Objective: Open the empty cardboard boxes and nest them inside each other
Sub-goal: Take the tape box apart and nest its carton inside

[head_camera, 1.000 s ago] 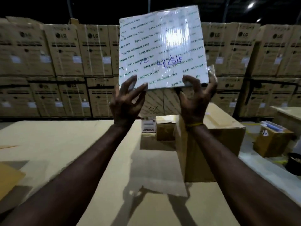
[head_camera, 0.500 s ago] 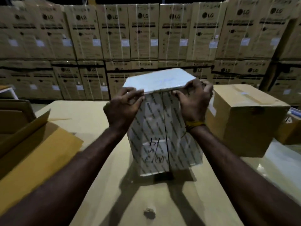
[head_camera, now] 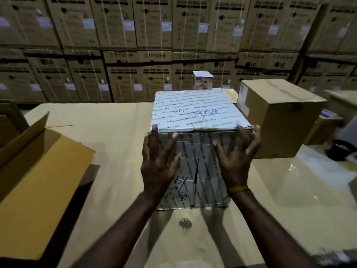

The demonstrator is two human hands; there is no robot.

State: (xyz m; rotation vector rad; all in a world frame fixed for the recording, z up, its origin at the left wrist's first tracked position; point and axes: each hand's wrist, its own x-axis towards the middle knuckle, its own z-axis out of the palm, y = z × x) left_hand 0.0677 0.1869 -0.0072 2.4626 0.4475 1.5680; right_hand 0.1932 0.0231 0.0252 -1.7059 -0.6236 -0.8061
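We see wall of stacked LG cartons behind bench; black bin at right, beyond bench edge; crumpled scrap on bench.

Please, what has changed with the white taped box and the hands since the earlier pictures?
The white taped box came down from overhead and now stands on the table. The left hand and right hand opened, fingers spread against its near side. The brown box stayed put.

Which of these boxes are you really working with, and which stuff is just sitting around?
For the job:
white tape-wrapped cardboard box, between left hand and right hand
open brown cardboard box
closed brown cardboard box

Just lying about:
stacked brown cartons along the wall
small white box
black bin
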